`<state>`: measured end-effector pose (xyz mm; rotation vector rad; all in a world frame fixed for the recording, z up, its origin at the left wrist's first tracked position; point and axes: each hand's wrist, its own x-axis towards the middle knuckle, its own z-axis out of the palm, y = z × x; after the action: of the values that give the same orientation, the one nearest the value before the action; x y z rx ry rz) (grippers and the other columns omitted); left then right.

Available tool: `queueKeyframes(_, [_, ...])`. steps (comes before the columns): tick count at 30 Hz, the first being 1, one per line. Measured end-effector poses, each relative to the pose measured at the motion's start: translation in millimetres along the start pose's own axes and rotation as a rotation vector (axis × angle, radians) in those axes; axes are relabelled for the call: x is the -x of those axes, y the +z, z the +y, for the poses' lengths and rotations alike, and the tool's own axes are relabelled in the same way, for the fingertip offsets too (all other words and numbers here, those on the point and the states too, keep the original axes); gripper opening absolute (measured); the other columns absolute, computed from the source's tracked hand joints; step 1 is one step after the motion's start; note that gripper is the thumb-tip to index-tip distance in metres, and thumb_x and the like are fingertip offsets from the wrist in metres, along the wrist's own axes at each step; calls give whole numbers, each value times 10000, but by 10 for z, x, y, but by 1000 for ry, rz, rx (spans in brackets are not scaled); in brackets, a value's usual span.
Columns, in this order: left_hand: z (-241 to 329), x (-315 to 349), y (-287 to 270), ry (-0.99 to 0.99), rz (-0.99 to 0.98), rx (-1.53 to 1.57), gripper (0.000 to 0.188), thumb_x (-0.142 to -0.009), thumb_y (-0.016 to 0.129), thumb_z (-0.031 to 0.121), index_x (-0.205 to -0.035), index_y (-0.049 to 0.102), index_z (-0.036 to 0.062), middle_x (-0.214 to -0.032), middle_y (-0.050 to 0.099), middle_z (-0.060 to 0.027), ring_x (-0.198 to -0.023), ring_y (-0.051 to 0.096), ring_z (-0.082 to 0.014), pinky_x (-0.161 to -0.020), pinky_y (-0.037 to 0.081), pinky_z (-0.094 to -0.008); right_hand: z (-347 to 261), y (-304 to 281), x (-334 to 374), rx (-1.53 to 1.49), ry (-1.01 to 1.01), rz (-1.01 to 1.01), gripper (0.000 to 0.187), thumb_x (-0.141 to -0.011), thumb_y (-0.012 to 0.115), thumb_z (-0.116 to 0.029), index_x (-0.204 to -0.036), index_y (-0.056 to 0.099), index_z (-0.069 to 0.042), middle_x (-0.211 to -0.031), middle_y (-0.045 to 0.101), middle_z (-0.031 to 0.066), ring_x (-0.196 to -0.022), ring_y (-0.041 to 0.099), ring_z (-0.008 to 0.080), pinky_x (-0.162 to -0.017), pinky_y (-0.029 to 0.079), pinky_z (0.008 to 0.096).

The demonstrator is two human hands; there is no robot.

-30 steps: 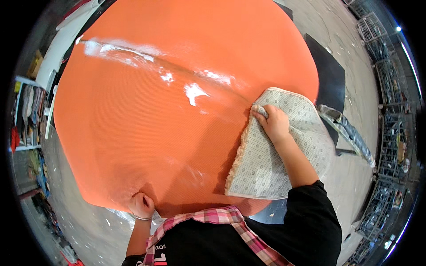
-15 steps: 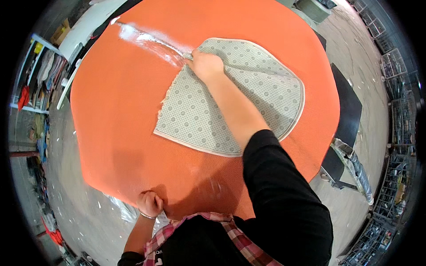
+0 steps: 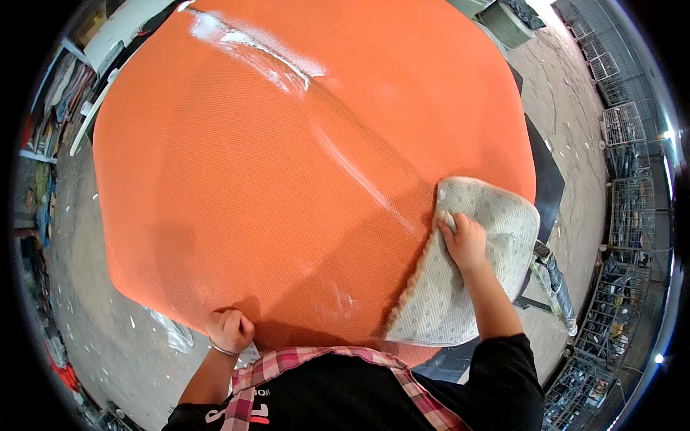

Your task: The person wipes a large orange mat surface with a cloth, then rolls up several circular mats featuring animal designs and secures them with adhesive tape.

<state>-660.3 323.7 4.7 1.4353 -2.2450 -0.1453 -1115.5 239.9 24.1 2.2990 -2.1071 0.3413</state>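
orange table (image 3: 237, 179) fills view; right hand (image 3: 466, 241) covers pt of mat (image 3: 496, 215).

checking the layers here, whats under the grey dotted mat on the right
The grey dotted mat lies on the big orange textured sheet, its right edge hanging past it over a dark table edge. The right hand presses on top. Anything directly beneath the mat is covered.

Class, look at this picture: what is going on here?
A person leans over a large orange sheet spread on a table. The right hand presses on a grey dotted mat lying underside-up at the sheet's right edge. The left hand grips the sheet's near edge. A shiny streak crosses the sheet.
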Motion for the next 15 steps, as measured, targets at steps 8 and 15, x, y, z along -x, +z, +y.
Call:
queueKeyframes(8, [-28,44,-19,40,24,38,148,-512,556,20,-607,456,72,-498,438,-64,-396,415,-244,-377,313,-338,-1478,662,-2298,-2,-330,53,271,-772,528,-349,-774,573,-82,-705,602,130,-624,587,266,-514,467,372])
queueKeyframes(15, [-68,17,1,68,107,67,203,-491,577,22,-662,475,61,-510,456,-59,-410,453,-232,-393,344,-325,-1726,896,-3273,-107,-227,206,281,-781,500,-336,-758,594,-73,-703,610,129,-663,604,279,-590,478,401])
